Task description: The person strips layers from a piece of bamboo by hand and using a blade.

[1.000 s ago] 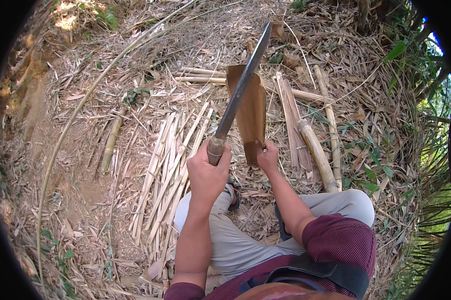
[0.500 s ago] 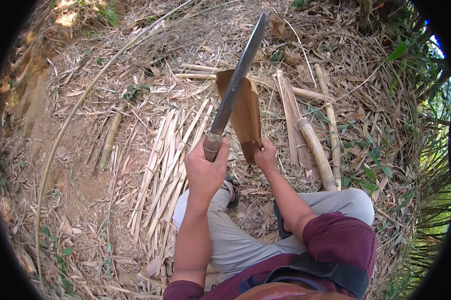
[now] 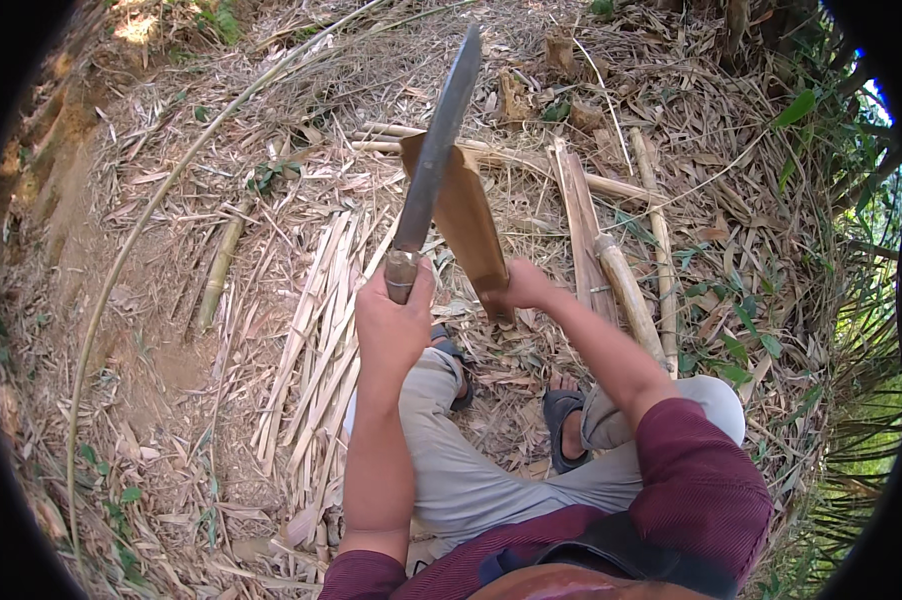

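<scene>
My left hand (image 3: 391,318) is closed around the short wooden handle of a machete (image 3: 434,165). Its long dark blade points up and away from me, tilted slightly right. Beside it, my right hand (image 3: 527,286) grips the near end of a broad brown husk (image 3: 469,228), which looks like a dried bamboo sheath. The husk stretches away from me, and the blade crosses in front of its far part. Whether blade and husk touch, I cannot tell. The fingers of my right hand are partly hidden.
Several pale split bamboo strips (image 3: 316,330) lie left of my legs. Bamboo poles (image 3: 631,300) and a split piece (image 3: 581,225) lie to the right. A long thin cane (image 3: 121,265) curves along the left. Dry leaves cover the ground; green plants (image 3: 871,250) border the right side.
The machete and the far end of the husk have moved left. My right hand has turned and risen slightly, and its forearm now slants more. More of my right sandal shows.
</scene>
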`<state>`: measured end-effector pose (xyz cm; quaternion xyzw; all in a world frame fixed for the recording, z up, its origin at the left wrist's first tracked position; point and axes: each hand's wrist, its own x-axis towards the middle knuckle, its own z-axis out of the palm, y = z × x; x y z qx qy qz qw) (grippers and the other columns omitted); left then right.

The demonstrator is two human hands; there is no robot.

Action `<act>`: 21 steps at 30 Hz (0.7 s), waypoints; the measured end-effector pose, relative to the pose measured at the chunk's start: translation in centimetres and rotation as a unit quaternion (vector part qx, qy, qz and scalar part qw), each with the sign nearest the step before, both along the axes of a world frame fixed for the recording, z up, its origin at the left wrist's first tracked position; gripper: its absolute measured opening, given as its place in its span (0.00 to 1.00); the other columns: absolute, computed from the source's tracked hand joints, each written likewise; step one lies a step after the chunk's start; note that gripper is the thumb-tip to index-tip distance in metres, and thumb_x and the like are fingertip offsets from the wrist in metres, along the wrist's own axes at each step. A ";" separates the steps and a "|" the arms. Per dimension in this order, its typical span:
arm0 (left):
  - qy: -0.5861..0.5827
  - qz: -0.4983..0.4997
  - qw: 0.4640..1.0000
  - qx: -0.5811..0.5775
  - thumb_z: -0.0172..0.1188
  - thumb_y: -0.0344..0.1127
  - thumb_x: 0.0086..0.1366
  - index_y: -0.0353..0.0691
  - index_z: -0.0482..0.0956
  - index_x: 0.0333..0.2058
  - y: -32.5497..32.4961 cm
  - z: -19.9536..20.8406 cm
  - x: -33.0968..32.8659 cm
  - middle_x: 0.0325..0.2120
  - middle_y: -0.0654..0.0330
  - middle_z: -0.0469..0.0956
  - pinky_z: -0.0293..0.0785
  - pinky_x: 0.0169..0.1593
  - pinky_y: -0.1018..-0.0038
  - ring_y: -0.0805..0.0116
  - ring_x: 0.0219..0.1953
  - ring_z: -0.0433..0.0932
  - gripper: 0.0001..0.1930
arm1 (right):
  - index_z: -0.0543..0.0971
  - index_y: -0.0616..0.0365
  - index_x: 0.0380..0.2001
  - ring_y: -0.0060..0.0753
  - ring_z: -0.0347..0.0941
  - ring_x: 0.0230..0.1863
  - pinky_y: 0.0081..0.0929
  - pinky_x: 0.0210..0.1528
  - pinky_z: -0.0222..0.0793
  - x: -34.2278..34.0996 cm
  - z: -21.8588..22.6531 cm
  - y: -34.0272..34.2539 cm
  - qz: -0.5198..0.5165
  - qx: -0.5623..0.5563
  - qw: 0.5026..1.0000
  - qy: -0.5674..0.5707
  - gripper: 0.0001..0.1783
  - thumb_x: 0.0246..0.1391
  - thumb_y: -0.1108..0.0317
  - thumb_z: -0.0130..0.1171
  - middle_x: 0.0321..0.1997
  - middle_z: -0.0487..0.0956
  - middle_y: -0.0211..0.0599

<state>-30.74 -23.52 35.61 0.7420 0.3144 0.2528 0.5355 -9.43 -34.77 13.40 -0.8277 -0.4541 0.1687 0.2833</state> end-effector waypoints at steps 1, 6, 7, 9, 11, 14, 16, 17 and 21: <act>0.004 0.011 1.000 -0.016 0.63 0.41 0.70 0.37 0.74 0.28 0.2 0.4 0.0 0.12 0.67 0.69 0.61 0.13 0.76 0.78 0.09 0.65 0.15 | 0.72 0.62 0.59 0.56 0.77 0.52 0.45 0.57 0.73 1.5 2.4 -0.6 0.099 -0.078 0.992 -0.003 0.45 0.44 0.46 0.75 0.48 0.81 0.57; 0.004 0.020 0.998 -0.062 0.63 0.40 0.70 0.40 0.70 0.27 1.7 0.0 -1.1 0.11 0.67 0.66 0.61 0.12 0.75 0.78 0.08 0.64 0.16 | 0.65 0.63 0.66 0.58 0.68 0.65 0.46 0.66 0.65 6.9 11.4 -6.9 0.143 -0.297 0.936 -0.124 0.55 0.45 0.37 0.71 0.62 0.73 0.62; 0.022 0.022 0.998 -0.055 0.63 0.40 0.69 0.40 0.70 0.26 1.6 0.3 -1.2 0.10 0.67 0.66 0.61 0.12 0.75 0.78 0.08 0.64 0.16 | 0.63 0.63 0.68 0.59 0.68 0.64 0.46 0.67 0.65 8.0 11.0 -9.3 0.097 -0.291 0.946 -0.105 0.55 0.46 0.36 0.70 0.61 0.73 0.62; 0.029 0.016 0.997 -0.069 0.63 0.40 0.69 0.40 0.69 0.26 1.3 0.9 -1.1 0.10 0.67 0.65 0.61 0.12 0.75 0.78 0.08 0.64 0.16 | 0.58 0.63 0.70 0.61 0.67 0.65 0.46 0.67 0.64 9.8 7.4 -15.8 0.003 -0.276 0.958 -0.078 0.57 0.49 0.35 0.68 0.61 0.73 0.64; 0.040 0.011 0.997 -0.068 0.62 0.40 0.69 0.36 0.73 0.27 1.9 0.6 -1.6 0.12 0.65 0.71 0.62 0.12 0.74 0.75 0.08 0.69 0.16 | 0.49 0.68 0.72 0.64 0.63 0.69 0.47 0.70 0.61 7.5 3.0 -22.7 -0.097 -0.226 0.969 -0.040 0.62 0.52 0.37 0.67 0.66 0.67 0.70; 0.033 0.002 0.998 -0.046 0.62 0.40 0.69 0.36 0.74 0.28 1.5 0.9 -1.8 0.12 0.65 0.71 0.62 0.14 0.73 0.75 0.09 0.69 0.15 | 0.35 0.70 0.73 0.71 0.55 0.71 0.53 0.66 0.61 0.5 -7.5 -33.5 -0.298 -0.225 0.927 -0.014 0.71 0.47 0.42 0.72 0.73 0.50 0.74; 0.038 -0.015 0.998 -0.044 0.63 0.40 0.69 0.36 0.75 0.29 0.9 1.3 -1.2 0.12 0.66 0.71 0.63 0.15 0.74 0.76 0.10 0.68 0.14 | 0.54 0.71 0.70 0.69 0.66 0.64 0.55 0.58 0.67 -5.2 -12.9 -39.8 -0.467 -0.237 0.852 0.000 0.61 0.45 0.40 0.71 0.65 0.65 0.74; 0.041 -0.015 0.998 -0.036 0.62 0.40 0.69 0.36 0.75 0.28 0.9 1.4 -1.2 0.12 0.66 0.70 0.62 0.15 0.74 0.76 0.10 0.68 0.14 | 0.55 0.71 0.69 0.69 0.67 0.63 0.55 0.58 0.67 -7.8 -14.2 -40.9 -0.513 -0.244 0.822 0.049 0.60 0.45 0.40 0.71 0.64 0.66 0.74; 0.047 -0.033 0.998 -0.020 0.62 0.39 0.69 0.37 0.74 0.27 0.2 1.8 -0.8 0.12 0.66 0.70 0.63 0.15 0.74 0.77 0.10 0.67 0.14 | 0.60 0.70 0.66 0.68 0.69 0.61 0.55 0.57 0.68 -13.3 -16.7 -42.6 -0.588 -0.203 0.764 0.173 0.57 0.45 0.40 0.71 0.61 0.69 0.73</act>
